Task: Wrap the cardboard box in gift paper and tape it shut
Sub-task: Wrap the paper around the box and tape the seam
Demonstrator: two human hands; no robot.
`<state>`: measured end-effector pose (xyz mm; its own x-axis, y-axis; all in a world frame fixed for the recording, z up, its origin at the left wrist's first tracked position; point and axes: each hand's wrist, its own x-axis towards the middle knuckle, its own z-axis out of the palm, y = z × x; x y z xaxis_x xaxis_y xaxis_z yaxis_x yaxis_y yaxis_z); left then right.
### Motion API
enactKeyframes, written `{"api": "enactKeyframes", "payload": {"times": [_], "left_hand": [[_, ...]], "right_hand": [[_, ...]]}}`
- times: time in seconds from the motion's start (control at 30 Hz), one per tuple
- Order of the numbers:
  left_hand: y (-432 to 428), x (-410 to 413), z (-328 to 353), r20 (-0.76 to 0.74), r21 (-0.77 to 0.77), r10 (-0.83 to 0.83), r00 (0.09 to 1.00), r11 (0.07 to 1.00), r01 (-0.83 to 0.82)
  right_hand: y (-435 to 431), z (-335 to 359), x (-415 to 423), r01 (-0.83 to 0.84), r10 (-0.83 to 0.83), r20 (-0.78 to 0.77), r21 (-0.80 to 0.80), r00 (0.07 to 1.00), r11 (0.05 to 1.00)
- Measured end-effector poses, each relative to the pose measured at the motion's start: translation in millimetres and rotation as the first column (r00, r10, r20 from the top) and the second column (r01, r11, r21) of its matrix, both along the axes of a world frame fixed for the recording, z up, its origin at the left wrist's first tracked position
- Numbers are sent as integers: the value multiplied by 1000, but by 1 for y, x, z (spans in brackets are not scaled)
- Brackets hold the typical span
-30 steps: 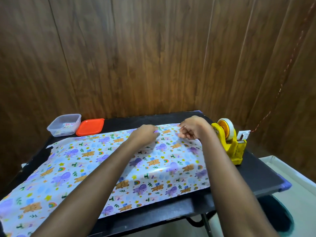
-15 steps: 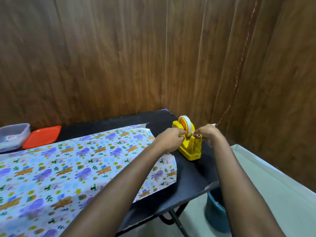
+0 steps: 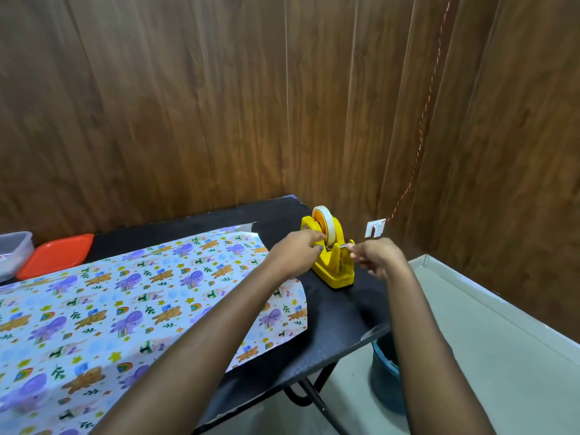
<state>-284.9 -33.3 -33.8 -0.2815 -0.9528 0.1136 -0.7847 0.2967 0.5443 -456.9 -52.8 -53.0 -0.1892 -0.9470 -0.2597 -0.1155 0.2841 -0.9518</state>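
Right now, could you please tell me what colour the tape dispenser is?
The tape dispenser is yellow, seen best in the head view.

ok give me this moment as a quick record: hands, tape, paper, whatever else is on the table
left hand: holds the yellow tape dispenser beside its roll
right hand: pinches the tape end at the cutter side
tape roll: upright in the dispenser
gift paper: spread flat on the black table, left of the dispenser
cardboard box: not in view
far left: orange lid next to a clear container
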Motion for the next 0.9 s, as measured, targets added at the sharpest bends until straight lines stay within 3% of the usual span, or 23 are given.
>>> {"api": "enactKeyframes", "payload": {"times": [0.2,0.37,0.43,0.6,0.73,0.8,0.9], "left_hand": [[4,7,-2,-5,3,-4,1000,1000,4],[3,13,-3,-6,-9,-4,1000,1000,4],[2,15,-3,-6,-14,-3,1000,1000,3],[4,20,-2,-18,-36,-1,1000,999,0],[8,24,2,-18,-43,-2,1000,999,1],[11,27,4,-12,-43,0,1000,999,0],[15,33,8,20,-56,1,1000,998,0]], "right_hand": [[8,-29,10,109,-94,210,-61,973,992],[4,-40,19,222,-196,230,-92,953,971],[4,-48,23,229,-197,308,-72,931,971],[11,-53,35,218,-173,603,-1,779,976],[18,-63,36,205,-179,703,49,688,978],[21,-62,31,194,-166,704,40,690,980],[25,-46,22,159,-105,635,-28,766,987]]}}
